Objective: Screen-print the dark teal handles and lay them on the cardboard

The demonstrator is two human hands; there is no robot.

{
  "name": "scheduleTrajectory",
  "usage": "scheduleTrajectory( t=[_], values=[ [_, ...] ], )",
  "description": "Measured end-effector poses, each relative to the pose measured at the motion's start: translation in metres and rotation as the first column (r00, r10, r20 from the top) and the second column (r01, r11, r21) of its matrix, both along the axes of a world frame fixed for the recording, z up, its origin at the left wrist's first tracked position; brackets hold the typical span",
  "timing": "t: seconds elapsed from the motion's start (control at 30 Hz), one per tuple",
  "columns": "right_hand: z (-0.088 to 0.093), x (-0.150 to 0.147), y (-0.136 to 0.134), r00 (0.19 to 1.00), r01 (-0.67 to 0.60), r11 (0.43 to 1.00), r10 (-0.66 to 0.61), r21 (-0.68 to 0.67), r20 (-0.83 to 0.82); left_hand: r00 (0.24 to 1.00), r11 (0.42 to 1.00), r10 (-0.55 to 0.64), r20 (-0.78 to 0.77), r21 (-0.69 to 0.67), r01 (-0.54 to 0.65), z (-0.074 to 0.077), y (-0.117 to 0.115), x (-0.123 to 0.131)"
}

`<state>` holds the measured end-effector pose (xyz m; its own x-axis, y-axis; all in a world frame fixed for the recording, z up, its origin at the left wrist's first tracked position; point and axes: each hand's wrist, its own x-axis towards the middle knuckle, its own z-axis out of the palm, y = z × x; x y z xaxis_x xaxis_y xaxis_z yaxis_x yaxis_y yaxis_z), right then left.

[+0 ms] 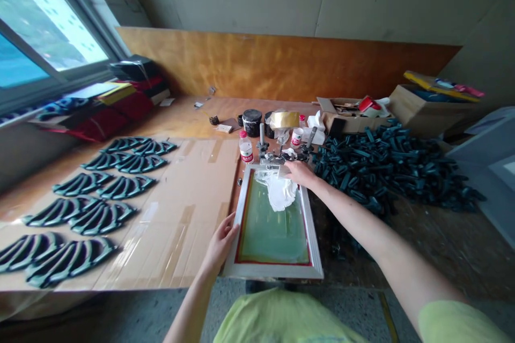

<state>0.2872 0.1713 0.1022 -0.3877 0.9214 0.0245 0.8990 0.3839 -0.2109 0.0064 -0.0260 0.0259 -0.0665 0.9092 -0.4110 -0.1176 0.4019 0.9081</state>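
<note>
Extending both arms, right fingers (293, 168) closed on a scraper (282, 171), left fingers (230, 228) open against the screen frame (273, 270)

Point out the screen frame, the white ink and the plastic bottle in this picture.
Screen frame (273, 271): head view, on the near rail.
White ink (277, 194): head view, on the middle of the patch.
Plastic bottle (246, 155): head view, on the red-and-white label.
</note>
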Motion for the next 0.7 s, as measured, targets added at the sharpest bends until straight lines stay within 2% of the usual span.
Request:
scheduleTrajectory(
  t=[0.13, 0.27, 0.37, 0.5, 0.6, 0.7],
  values=[
    [0.003, 0.004, -0.015, 0.986, 0.014, 1.0, -0.015, 0.009, 0.164, 1.0, 1.0, 0.008, 0.012, 0.002, -0.008, 0.0, -0.001, -0.001],
    [0.001, 0.001, -0.038, 0.975, 0.015, 1.0, -0.019, 0.019, 0.221, 0.999, 0.999, 0.037, 0.018, 0.003, -0.037, -0.002, -0.001, 0.0],
    [0.002, -0.009, -0.045, 0.977, 0.055, 0.998, -0.048, -0.029, 0.209, 0.999, 0.999, 0.053, -0.008, 0.007, -0.053, -0.008, -0.001, 0.001],
    [0.006, -0.024, -0.041, 0.988, 0.076, 0.994, -0.063, -0.084, 0.141, 0.998, 0.999, 0.042, -0.051, 0.03, -0.04, -0.016, 0.0, 0.001],
    [0.002, -0.03, -0.036, 0.995, 0.054, 0.997, -0.049, -0.052, 0.082, 0.998, 0.999, 0.027, -0.055, 0.039, -0.025, -0.018, 0.0, 0.002],
    [-0.009, -0.028, -0.036, 0.998, -0.034, 0.999, 0.033, 0.005, 0.044, 0.998, 0.999, 0.028, -0.05, 0.028, -0.026, -0.019, -0.001, 0.002]
  ],
)
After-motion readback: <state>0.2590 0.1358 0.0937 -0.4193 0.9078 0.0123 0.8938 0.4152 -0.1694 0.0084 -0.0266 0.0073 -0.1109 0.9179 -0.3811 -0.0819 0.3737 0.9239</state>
